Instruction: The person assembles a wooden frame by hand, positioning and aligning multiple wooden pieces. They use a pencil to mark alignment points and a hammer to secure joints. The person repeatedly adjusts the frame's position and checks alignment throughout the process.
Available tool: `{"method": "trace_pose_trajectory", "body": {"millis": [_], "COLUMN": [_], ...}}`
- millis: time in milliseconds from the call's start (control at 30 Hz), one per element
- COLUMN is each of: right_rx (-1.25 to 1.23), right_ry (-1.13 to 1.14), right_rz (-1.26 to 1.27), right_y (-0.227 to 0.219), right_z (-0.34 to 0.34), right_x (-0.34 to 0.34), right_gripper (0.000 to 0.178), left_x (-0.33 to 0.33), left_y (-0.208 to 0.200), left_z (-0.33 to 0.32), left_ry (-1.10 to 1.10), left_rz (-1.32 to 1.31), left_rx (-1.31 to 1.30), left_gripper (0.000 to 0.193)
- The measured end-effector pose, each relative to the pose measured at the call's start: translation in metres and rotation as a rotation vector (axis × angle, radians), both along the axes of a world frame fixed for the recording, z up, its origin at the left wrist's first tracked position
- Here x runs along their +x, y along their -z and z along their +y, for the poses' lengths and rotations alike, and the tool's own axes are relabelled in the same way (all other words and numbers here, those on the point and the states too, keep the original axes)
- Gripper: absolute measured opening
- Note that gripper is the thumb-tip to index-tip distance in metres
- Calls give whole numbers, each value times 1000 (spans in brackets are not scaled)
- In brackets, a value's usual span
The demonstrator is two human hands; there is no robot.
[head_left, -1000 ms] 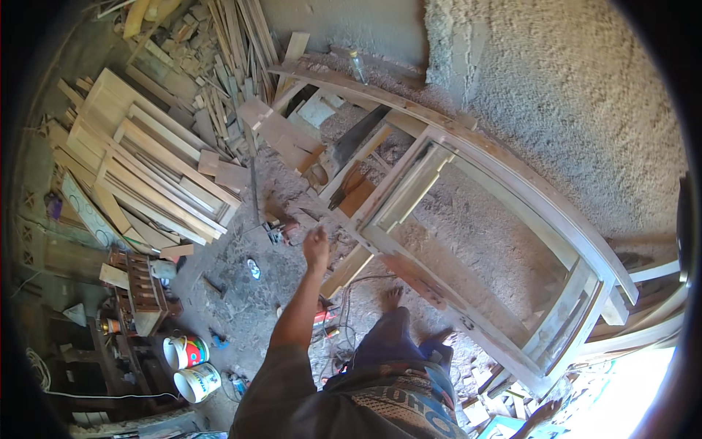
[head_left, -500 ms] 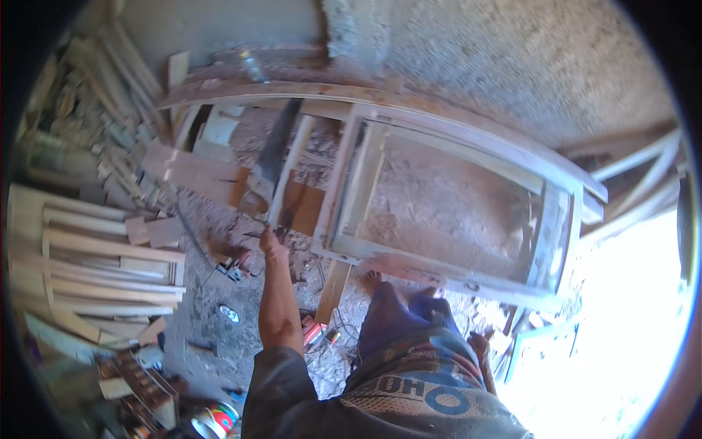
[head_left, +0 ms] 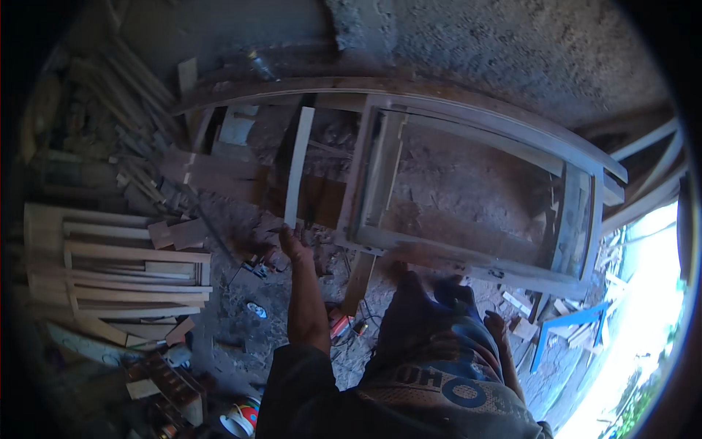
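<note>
My left arm reaches forward, and my left hand (head_left: 294, 243) is closed round the near end of a pale wooden strip (head_left: 299, 161). The strip points away from me, left of a wooden frame (head_left: 349, 179) with a large rectangular opening. Behind the strip is a dark, saw-like blade (head_left: 285, 150), hard to make out in the dim light. My right hand (head_left: 497, 326) hangs low beside my right leg, near the frame's front edge. Its fingers look loose, and I see nothing in them.
Slatted wooden frames (head_left: 139, 256) lie at the left, below a heap of offcuts (head_left: 139, 172). A red power tool (head_left: 338, 322) and cords lie by my feet. A paint can (head_left: 240, 418) stands at the lower left. A blue frame piece (head_left: 570, 322) stands at the bright right edge.
The picture has darkened and the scene has shifted right as my head turned. The strip in my left hand has swung more upright and shows its broad face. My right hand still hangs.
</note>
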State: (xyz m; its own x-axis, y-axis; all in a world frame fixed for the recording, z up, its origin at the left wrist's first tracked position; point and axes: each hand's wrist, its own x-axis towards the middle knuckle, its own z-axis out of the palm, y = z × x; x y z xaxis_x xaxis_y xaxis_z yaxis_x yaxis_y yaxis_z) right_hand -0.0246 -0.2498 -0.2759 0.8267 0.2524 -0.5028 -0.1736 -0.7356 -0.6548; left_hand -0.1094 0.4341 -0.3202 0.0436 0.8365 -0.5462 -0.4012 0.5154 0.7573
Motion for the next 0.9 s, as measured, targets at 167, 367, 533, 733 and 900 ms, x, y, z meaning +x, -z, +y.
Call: {"method": "trace_pose_trajectory", "body": {"millis": [167, 367, 533, 733, 900], "right_rx": [53, 76, -99, -168, 196], "right_ry": [-60, 17, -296, 0, 150], "right_rz": [131, 254, 256, 132, 711], "right_y": [15, -36, -88, -87, -138], "right_z": [7, -10, 13, 4, -45], "right_x": [-14, -44, -20, -53, -69], "right_gripper": [37, 35, 28, 37, 31], "left_x": [-30, 14, 16, 80, 115], "left_y": [-24, -56, -67, -114, -174], "left_z": [18, -8, -35, -120, -222], "left_ry": [-140, 80, 306, 756, 1108], "left_rz": [-8, -267, -442, -464, -174], "left_rx": [96, 34, 306, 97, 221], "left_gripper": [34, 24, 17, 21, 17]}}
